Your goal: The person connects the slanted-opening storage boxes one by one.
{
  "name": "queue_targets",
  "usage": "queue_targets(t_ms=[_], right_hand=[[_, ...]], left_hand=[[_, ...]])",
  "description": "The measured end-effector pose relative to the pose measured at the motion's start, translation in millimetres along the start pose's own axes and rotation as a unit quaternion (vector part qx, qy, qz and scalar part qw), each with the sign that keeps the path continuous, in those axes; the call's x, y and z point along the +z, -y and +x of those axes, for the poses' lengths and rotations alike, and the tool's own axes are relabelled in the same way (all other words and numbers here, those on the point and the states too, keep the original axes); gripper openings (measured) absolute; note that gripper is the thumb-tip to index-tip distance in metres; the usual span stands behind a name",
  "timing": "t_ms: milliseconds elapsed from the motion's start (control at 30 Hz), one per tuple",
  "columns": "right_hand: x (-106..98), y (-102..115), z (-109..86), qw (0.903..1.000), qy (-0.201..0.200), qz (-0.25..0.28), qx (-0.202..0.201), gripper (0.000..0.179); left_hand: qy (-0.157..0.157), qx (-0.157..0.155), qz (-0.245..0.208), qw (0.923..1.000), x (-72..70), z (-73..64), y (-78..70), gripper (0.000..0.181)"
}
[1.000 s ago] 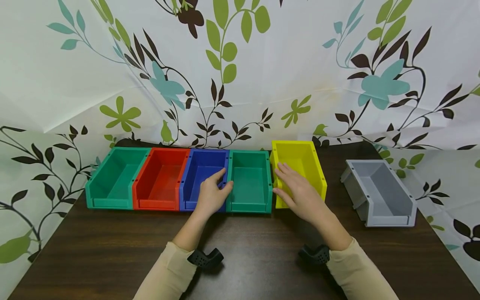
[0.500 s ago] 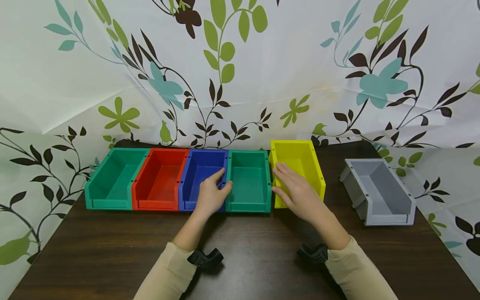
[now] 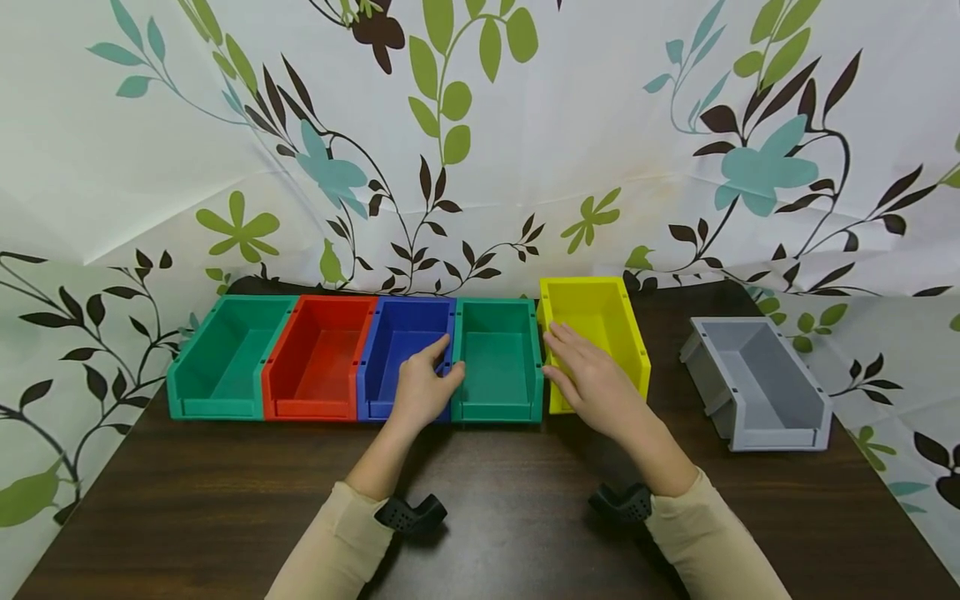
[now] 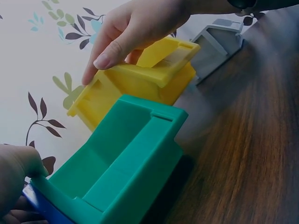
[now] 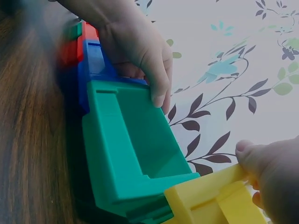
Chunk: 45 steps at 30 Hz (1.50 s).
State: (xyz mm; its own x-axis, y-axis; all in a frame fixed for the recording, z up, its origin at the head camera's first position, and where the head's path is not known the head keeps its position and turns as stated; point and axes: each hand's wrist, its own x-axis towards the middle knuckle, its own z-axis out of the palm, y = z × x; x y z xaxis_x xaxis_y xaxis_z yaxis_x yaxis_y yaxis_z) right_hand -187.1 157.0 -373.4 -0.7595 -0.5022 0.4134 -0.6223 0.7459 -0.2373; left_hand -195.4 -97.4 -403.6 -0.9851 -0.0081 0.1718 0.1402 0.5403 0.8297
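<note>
My left hand (image 3: 424, 385) pinches the side wall where the blue bin (image 3: 393, 375) meets the middle green bin (image 3: 497, 358). In the right wrist view its thumb hooks over the green bin's rim, while the fingers go down on the blue side. My right hand (image 3: 596, 382) holds the left wall of the yellow bin (image 3: 611, 321). Its thumb lies on the outer side facing the green bin, and its fingers reach inside. At the back the yellow bin stands slightly apart from the green one; near the front the gap is narrow.
Left of the blue bin, a red bin (image 3: 318, 358) and another green bin (image 3: 232, 358) continue the row. A grey bin (image 3: 776, 375) stands apart at the right, turned at an angle. All are on a dark wooden table (image 3: 517, 517), before a leaf-patterned cloth (image 3: 525, 200).
Hardly anything differs. The right forearm sits a little farther left; both hands keep their places on the bins.
</note>
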Motion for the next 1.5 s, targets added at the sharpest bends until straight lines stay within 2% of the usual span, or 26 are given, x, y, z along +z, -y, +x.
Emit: queue_targets(t_ms=[233, 333, 467, 633, 867, 1167, 1367, 1500], right_hand=[[0, 2, 4.9, 0.9999, 0.008, 0.003, 0.013, 0.050], [-3, -1, 8.1, 0.9977, 0.051, 0.022, 0.039, 0.054], [-8, -6, 16.6, 0.9888, 0.116, 0.053, 0.078, 0.063], [-12, -12, 30.6, 0.9824, 0.154, 0.059, 0.088, 0.069], [-12, -11, 43.7, 0.9824, 0.156, 0.051, 0.090, 0.063], [-10, -9, 47.5, 0.9833, 0.146, 0.052, 0.096, 0.060], [-2, -11, 42.8, 0.9823, 0.146, 0.058, 0.102, 0.058], [0, -15, 37.4, 0.9804, 0.141, 0.085, 0.108, 0.060]], left_hand=[[-0.008, 0.011, 0.007, 0.9999, -3.3, 1.2, 2.0, 0.055], [-0.008, 0.012, 0.008, 0.9999, -2.6, 1.1, 3.7, 0.054], [-0.001, 0.013, 0.007, 0.9999, 0.6, 1.2, 6.5, 0.054], [-0.007, 0.020, 0.013, 0.9997, 2.7, 1.2, 7.4, 0.054], [-0.009, 0.018, 0.023, 0.9995, 0.2, 1.6, 3.9, 0.055], [-0.017, 0.024, 0.024, 0.9993, -3.2, 3.4, 3.6, 0.054], [-0.012, 0.015, 0.024, 0.9995, -2.1, 2.3, 4.2, 0.054], [-0.009, 0.008, 0.019, 0.9997, -1.7, 1.9, 2.8, 0.054]])
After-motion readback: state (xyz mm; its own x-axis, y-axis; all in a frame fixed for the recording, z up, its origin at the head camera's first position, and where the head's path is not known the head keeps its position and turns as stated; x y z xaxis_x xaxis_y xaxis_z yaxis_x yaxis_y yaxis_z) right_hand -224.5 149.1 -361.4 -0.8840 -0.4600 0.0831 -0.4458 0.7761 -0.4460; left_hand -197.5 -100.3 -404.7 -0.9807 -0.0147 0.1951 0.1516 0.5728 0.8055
